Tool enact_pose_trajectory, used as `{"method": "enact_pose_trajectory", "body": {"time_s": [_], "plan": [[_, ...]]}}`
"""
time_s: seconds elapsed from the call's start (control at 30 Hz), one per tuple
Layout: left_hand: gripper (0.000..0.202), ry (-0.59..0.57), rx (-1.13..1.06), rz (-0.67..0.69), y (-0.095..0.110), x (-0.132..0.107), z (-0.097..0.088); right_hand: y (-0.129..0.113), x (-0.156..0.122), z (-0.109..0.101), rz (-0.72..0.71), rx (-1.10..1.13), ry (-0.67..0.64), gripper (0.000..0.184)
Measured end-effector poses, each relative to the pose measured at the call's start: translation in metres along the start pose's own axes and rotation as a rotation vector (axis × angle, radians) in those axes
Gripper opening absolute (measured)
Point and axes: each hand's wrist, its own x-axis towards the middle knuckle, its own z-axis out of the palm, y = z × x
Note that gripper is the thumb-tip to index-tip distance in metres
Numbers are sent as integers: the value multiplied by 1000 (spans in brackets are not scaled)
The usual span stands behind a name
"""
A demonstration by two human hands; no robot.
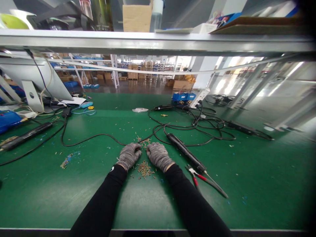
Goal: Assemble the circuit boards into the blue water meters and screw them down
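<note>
Many brassy pieces (pixel 144 169) beside left grip (pixel 128 156)

The gloves (pixel 159 157) at frame centre are matt knitted cloth. The small parts (pixel 144 169) at lower centre are brass-coloured metal. The tabletop (pixel 54 194), lower left, is smooth and glossy.
</note>
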Motion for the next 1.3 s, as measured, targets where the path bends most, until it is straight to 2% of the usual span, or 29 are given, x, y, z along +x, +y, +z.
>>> {"method": "enact_pose_trajectory", "body": {"time_s": [0.1, 0.27, 0.33, 0.53, 0.67, 0.77, 0.9, 0.97, 1.13, 1.23, 1.3], "plan": [[29, 8, 4, -1, -3, 0, 2, 5, -5, -2, -37, 85, 7, 22], [29, 20, 19, 11, -3, 4, 6, 15, -18, -14, -209, 329, -11, 12], [29, 19, 31, 21, -1, 6, 7, 19, -20, -17, -231, 413, 14, 14], [17, -3, 84, 7, 6, 12, 8, 27, -8, -9, -90, 534, 197, 19], [17, -11, 96, -1, 9, 12, 5, 31, -3, -1, -37, 558, 263, 18], [20, -40, 60, 9, 10, 6, -3, 33, -2, 1, -19, 570, 288, 18], [22, -147, -30, 66, 9, -4, -20, 37, -1, 3, -7, 584, 316, 20], [24, -117, -29, 48, 7, -6, -26, 38, 1, 4, 10, 586, 334, 22], [28, 78, 133, -109, -8, 0, -27, 42, 4, 10, 66, 582, 368, 25], [30, 89, 207, -143, -18, 7, -21, 43, 5, 13, 81, 574, 381, 25], [23, 89, 244, -152, -21, 12, -16, 43, 6, 14, 85, 564, 384, 24]]}}
